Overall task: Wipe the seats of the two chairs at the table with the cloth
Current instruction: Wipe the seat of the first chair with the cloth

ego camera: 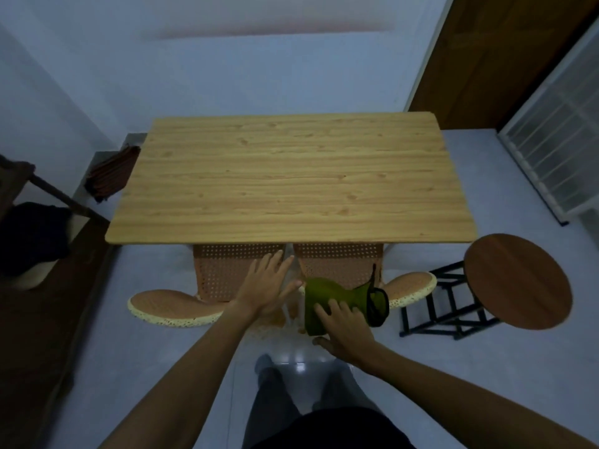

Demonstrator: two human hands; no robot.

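Note:
Two orange perforated chairs are pushed under the near edge of the wooden table point(275, 176), the left chair point(217, 273) and the right chair point(337, 264) side by side. A green cloth point(337, 296) with a dark trim lies draped over the back of the right chair. My right hand point(346, 328) rests on the cloth with fingers spread over it. My left hand point(265, 286) is flat and open on the back of the left chair, near the gap between the chairs. The seats are mostly hidden under the table.
A round wooden stool point(518, 280) on a black frame stands to the right of the chairs. A folded dark cloth point(110, 173) lies on a ledge left of the table. Dark furniture point(32, 241) sits at far left. My legs stand behind the chairs.

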